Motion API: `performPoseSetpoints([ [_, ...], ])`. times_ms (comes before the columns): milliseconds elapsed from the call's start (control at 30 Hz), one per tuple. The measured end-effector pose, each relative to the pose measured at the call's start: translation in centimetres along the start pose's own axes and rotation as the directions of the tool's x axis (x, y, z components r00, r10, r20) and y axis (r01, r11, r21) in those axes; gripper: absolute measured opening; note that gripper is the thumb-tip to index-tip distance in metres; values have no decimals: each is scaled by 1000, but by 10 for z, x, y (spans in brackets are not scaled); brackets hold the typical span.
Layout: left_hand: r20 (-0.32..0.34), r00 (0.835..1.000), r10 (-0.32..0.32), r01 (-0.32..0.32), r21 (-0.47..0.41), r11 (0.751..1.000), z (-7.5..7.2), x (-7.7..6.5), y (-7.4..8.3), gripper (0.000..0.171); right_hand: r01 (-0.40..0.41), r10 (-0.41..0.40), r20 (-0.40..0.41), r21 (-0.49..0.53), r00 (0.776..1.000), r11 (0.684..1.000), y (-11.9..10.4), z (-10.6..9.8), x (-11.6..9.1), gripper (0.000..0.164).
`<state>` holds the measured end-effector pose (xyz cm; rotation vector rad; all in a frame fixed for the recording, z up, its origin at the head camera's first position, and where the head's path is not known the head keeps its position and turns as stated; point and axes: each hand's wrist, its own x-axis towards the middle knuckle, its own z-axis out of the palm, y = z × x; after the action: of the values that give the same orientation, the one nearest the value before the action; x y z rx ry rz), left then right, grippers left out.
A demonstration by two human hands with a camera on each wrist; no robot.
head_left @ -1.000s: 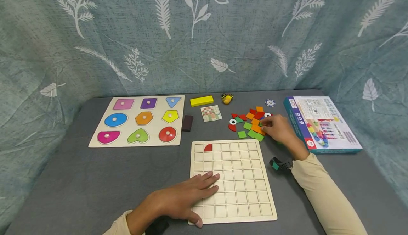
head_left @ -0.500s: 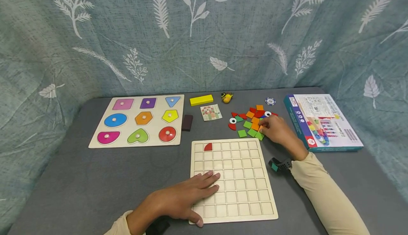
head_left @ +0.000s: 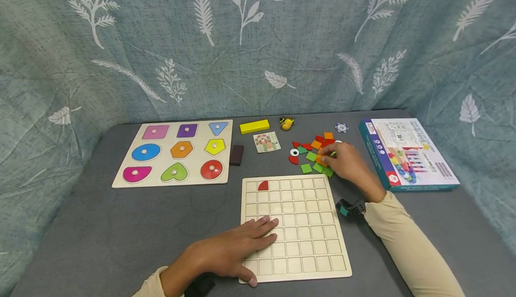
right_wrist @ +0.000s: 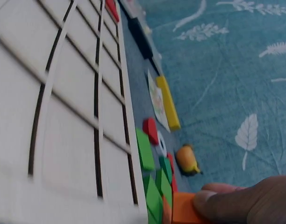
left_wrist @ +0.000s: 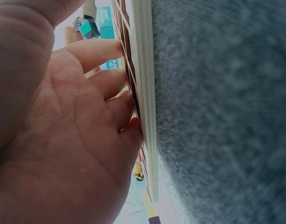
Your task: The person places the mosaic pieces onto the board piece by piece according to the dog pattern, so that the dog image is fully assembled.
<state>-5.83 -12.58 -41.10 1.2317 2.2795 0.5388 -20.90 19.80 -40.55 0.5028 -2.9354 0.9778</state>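
My left hand (head_left: 231, 250) rests with spread fingers on the lower left of a wooden grid board (head_left: 308, 234). In the left wrist view, its fingertips lie against the board's face near the edge (left_wrist: 145, 102). A red quarter-circle tile (head_left: 263, 185) sits in a top-row square of the board. Behind the board, my right hand (head_left: 346, 160) pinches an orange tile (right_wrist: 186, 207) between thumb and fingers, low over a loose pile of tiles. Green tiles (head_left: 306, 169), red pieces and a white ring piece (head_left: 294, 152) surround it. Part of the pile is hidden by the hand.
A shape puzzle board (head_left: 193, 171) with knobbed pieces lies at the left. Behind stand a yellow block (head_left: 255, 126), a picture card (head_left: 267, 142), a dark block (head_left: 236, 155), a small bee figure (head_left: 286, 123) and a poker chip (head_left: 341, 128). A flat box (head_left: 415, 153) is at the right.
My right hand has shifted slightly left over the pile, and an orange tile now shows at its fingertips. The left hand stays in place on the board.
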Motion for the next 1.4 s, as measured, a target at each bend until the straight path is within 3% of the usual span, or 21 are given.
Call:
performPoseSetpoints([
  [267, 4, 1000, -6, 6, 4, 1000, 0, 1, 0, 92, 29, -44, 77, 190, 996, 981, -21, 10, 4, 17],
  [467, 11, 1000, -13, 13, -2, 1000, 0, 1, -1, 93, 87, -115, 117, 220, 986, 972, -39, 22, 8, 16],
  [767, 20, 1000, -18, 18, -25, 1000, 0, 2, -2, 92, 158, -218, 202, 274, 955, 949, -58, 42, 11, 15],
  [1133, 21, 1000, -14, 15, -37, 999, -2, 2, -1, 92, 230, -297, 277, 249, 914, 941, -67, 57, 14, 16],
  [1400, 28, 999, -20, 22, -47, 999, -3, 2, -2, 92, 310, -339, 294, 144, 894, 940, -73, 63, 14, 14],
])
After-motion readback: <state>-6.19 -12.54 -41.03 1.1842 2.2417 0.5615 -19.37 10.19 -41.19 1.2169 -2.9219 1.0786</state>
